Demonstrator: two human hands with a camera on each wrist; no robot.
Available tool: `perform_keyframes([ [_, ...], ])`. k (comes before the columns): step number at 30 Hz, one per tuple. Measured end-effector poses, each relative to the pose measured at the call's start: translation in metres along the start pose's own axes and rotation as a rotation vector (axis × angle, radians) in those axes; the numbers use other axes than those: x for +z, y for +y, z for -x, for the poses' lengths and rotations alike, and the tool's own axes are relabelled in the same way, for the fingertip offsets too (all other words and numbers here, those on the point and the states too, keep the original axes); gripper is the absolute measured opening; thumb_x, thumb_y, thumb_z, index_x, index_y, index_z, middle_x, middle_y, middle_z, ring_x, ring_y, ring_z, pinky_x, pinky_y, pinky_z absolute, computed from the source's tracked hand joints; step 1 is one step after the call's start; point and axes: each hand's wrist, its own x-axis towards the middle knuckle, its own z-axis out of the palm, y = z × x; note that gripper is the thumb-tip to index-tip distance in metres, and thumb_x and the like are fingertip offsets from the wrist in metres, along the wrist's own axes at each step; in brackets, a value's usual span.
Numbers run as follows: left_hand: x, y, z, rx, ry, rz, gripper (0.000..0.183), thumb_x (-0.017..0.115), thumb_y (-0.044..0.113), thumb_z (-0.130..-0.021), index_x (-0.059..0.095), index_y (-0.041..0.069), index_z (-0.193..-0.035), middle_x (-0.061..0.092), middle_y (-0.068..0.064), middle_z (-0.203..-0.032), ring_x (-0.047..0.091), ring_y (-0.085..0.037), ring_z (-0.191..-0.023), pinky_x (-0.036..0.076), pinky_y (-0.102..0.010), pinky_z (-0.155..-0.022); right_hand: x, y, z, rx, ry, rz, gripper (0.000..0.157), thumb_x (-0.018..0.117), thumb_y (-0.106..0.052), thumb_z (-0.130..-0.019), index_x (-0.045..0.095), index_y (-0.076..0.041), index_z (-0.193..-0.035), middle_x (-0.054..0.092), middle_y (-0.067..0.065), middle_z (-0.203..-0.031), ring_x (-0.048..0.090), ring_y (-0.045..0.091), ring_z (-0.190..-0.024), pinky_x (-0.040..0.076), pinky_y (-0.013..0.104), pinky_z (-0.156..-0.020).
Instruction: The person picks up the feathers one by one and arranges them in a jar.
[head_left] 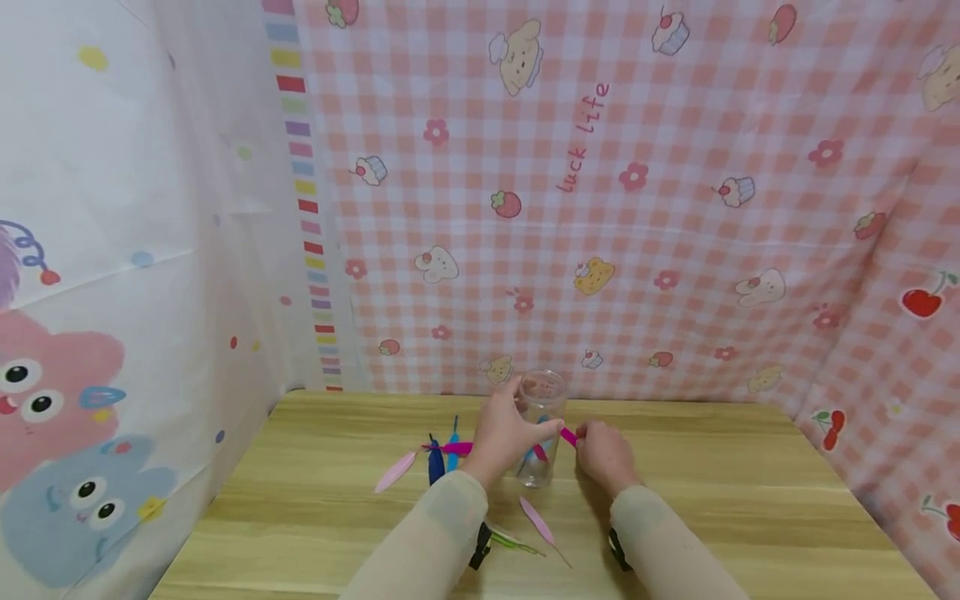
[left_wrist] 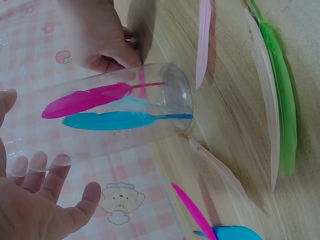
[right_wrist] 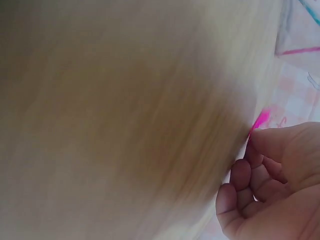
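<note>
A clear jar stands upright on the wooden table, and my left hand grips its upper part between thumb and fingers. Inside the jar lean a magenta feather and a blue feather, plainest in the left wrist view. Just right of the jar, my right hand pinches another magenta feather between thumb and forefinger. That feather pokes out past the fingertips in the right wrist view, its other end hidden by the hand.
Left of the jar lie a pale pink feather, a dark blue feather, and light blue and magenta ones. In front are another pink feather and a green feather beside a white one. A checked cloth hangs behind the table.
</note>
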Motion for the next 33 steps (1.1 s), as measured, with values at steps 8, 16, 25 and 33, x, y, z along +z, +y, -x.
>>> perform_keyframes([
  [8, -0.001, -0.005, -0.002, 0.005, 0.012, -0.023, 0.078, 0.092, 0.040, -0.085, 0.057, 0.016, -0.151, 0.069, -0.009, -0.140, 0.069, -0.032, -0.128, 0.062, -0.048, -0.102, -0.003, 0.006, -0.001, 0.002, -0.006, -0.049, 0.027, 0.066, -0.020, -0.102, 0.076, -0.002, -0.120, 0.078, 0.019, -0.116, 0.074, 0.038, -0.105, 0.060, 0.057, -0.093],
  [16, 0.002, -0.003, 0.001, -0.002, 0.005, -0.027, 0.079, 0.092, 0.041, -0.085, 0.057, 0.016, -0.150, 0.069, -0.010, -0.139, 0.069, -0.031, -0.128, 0.062, -0.048, -0.101, -0.001, 0.008, -0.003, 0.049, -0.009, 0.067, 0.019, 0.077, -0.029, -0.097, 0.078, -0.011, -0.098, 0.076, 0.009, -0.095, 0.069, 0.030, -0.087, 0.058, 0.055, -0.080],
  [25, 0.001, -0.002, 0.000, -0.005, 0.006, -0.012, 0.076, 0.092, 0.041, -0.085, 0.058, 0.017, -0.149, 0.069, -0.010, -0.138, 0.069, -0.030, -0.128, 0.062, -0.048, -0.101, -0.009, 0.005, -0.004, 0.033, -0.004, -0.004, 0.016, 0.066, -0.021, -0.101, 0.073, -0.010, -0.091, 0.073, 0.008, -0.088, 0.067, 0.027, -0.081, 0.056, 0.050, -0.073],
  [33, 0.001, -0.001, -0.001, 0.000, 0.010, -0.035, 0.071, 0.092, 0.038, -0.085, 0.060, 0.017, -0.144, 0.070, -0.009, -0.133, 0.070, -0.030, -0.125, 0.063, -0.047, -0.099, -0.099, -0.022, -0.002, -0.146, 0.166, -0.078, 0.017, 0.058, -0.017, -0.110, 0.067, -0.003, -0.110, 0.070, 0.014, -0.091, 0.064, 0.026, -0.077, 0.055, 0.044, -0.068],
])
